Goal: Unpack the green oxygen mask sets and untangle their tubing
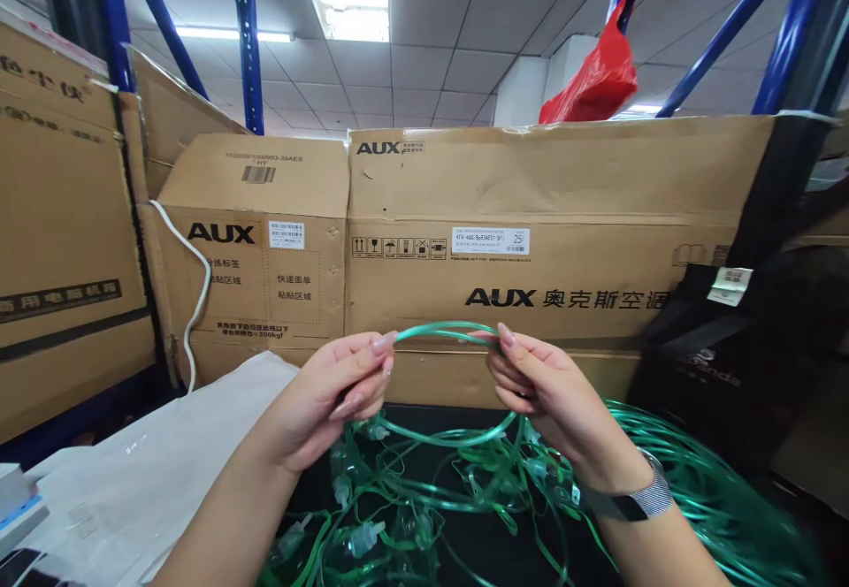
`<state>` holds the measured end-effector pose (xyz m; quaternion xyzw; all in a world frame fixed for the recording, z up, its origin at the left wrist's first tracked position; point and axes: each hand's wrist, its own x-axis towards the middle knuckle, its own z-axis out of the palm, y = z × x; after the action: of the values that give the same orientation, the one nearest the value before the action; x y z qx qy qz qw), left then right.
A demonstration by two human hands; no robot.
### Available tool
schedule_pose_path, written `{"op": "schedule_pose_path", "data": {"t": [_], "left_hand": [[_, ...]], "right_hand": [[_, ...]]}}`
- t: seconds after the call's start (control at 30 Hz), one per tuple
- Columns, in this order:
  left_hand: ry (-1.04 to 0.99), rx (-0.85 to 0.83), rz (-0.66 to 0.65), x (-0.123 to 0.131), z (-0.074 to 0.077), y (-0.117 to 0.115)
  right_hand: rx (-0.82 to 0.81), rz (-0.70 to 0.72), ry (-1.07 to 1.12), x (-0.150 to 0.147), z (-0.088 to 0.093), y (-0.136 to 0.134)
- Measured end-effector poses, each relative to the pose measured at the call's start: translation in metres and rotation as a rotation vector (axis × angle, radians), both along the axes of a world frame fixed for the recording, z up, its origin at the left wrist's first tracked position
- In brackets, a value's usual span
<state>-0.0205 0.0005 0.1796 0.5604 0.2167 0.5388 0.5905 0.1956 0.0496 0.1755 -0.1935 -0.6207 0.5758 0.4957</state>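
A loop of thin green plastic tubing (443, 331) is held up in front of the boxes, stretched between my two hands. My left hand (348, 384) pinches it between thumb and fingers on one side. On the other side my right hand (534, 370) is closed on it, the rest of its fingers curled in. Lower lengths of the same tubing hang below the hands. Beneath lie several clear green oxygen masks (362, 538) with green straps, tangled on a black surface. Some of them are partly hidden by my forearms.
Large AUX cardboard boxes (563, 180) stand behind the hands. A big pile of coiled green tubing (716, 499) lies at right, beside a black bag (703, 339). White plastic sheeting (152, 454) is at left. Blue rack posts (249, 48) rise on both sides; a red bag (597, 79) hangs above.
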Motion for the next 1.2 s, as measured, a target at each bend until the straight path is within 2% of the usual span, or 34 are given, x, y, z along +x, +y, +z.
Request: {"op": "schedule_pose_path", "data": {"t": [0.13,0.23,0.3,0.4,0.47,0.57,0.63,0.7,0.8,0.93,1.0,1.1,1.2], "left_hand": [[-0.251,0.010,0.088,0.000,0.003,0.000],[-0.387,-0.006,0.197,-0.001,0.003,0.000],[-0.384,0.019,0.313,0.000,0.003,0.000],[-0.313,0.095,0.529,0.002,0.004,-0.001],[-0.272,0.106,0.601,0.003,0.004,-0.002],[-0.254,0.097,0.609,0.004,0.005,-0.002],[-0.259,0.096,0.594,0.005,0.004,-0.003],[-0.269,0.089,0.554,0.007,0.004,-0.005],[-0.294,0.066,0.442,0.010,0.004,-0.008],[-0.329,0.031,0.313,0.002,0.010,-0.012],[-0.299,0.022,0.239,-0.009,0.014,-0.014],[-0.178,0.022,0.152,-0.028,0.017,-0.015],[-0.077,0.034,0.140,-0.045,0.014,-0.018]], "right_hand": [[0.041,0.012,-0.076,-0.003,0.000,-0.005],[0.244,-0.069,-0.328,-0.009,-0.006,-0.001],[0.440,-0.269,-0.458,-0.014,-0.012,0.002],[0.693,-0.653,-0.428,-0.022,-0.018,-0.001],[0.798,-0.695,-0.369,-0.026,-0.019,-0.010],[0.847,-0.474,-0.359,-0.033,-0.016,-0.028],[0.788,-0.276,-0.431,-0.039,-0.016,-0.038],[0.678,-0.074,-0.553,-0.047,-0.021,-0.044],[0.515,0.150,-0.641,-0.061,-0.035,-0.043],[0.183,0.494,-0.608,-0.063,-0.051,-0.019],[0.079,0.538,-0.598,-0.051,-0.051,0.001],[0.042,0.474,-0.604,-0.021,-0.045,0.029],[0.031,0.395,-0.670,0.010,-0.041,0.049]]}}
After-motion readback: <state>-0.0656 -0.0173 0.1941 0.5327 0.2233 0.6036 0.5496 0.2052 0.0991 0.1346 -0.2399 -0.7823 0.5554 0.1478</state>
